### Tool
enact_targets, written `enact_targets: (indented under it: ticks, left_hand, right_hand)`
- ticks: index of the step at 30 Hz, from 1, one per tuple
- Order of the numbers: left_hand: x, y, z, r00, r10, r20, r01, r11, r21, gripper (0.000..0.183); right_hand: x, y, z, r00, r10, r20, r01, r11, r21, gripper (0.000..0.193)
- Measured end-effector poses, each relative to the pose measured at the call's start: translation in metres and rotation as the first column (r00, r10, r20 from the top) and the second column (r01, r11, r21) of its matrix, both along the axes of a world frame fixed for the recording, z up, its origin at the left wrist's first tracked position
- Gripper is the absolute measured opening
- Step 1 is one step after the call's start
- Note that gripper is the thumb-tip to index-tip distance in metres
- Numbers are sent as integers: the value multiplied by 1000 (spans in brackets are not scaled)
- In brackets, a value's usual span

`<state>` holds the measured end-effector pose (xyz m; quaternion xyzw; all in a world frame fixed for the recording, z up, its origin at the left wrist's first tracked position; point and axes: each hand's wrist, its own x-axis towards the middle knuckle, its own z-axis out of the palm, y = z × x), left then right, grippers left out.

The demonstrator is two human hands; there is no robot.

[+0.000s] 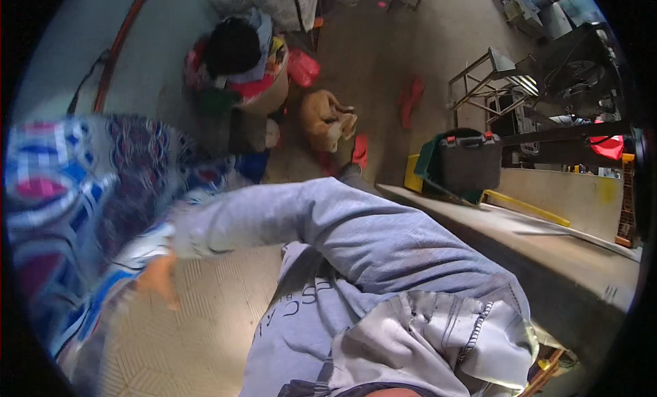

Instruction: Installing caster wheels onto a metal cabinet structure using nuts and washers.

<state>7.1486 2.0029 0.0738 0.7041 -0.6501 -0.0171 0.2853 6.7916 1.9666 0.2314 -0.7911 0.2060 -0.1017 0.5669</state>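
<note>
A long grey sleeve reaches across from the right, and at its end my right hand [159, 281] is at the edge of a blue, white and maroon patterned cloth [130, 185]. Motion smears the fingers, so whether they grip the cloth cannot be made out. Below the hand lies a pale beige surface [185, 328] with a pattern of fine lines. The patterned cloth spreads over the left side, its near edge blurred. A pale grey cloth with dark stitching [438, 335] lies over the grey shirt at lower right. My left hand is not in view.
A tan dog [318, 120] lies curled on the floor near red slippers [360, 151]. Behind it stands a basket heaped with clothes [270, 96]. At right, a green crate with a black case [469, 161] rests by a ledge [547, 260]; a metal frame [472, 89] stands beyond.
</note>
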Motion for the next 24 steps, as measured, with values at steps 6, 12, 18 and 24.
enact_targets:
  ticks: [6, 12, 18, 24]
  left_hand:
    - [-213, 43, -126, 939, -310, -149, 341, 791, 508, 46]
    - [-532, 11, -180, 660, -485, -574, 649, -16, 760, 46]
    - [-820, -62, -156, 494, -533, -687, 738, -160, 655, 46]
    - [-986, -108, -193, 478, -576, -663, 699, -206, 684, 46]
  right_hand:
    - [-205, 92, -55, 981, 148, -123, -92, 923, 374, 33]
    - [-480, 115, -7, 901, -418, 116, 395, 901, 179, 49]
    - [-720, 183, -8, 88, -926, 367, 835, 270, 480, 67]
    - [-923, 191, -43, -347, -883, 315, 765, -72, 640, 63]
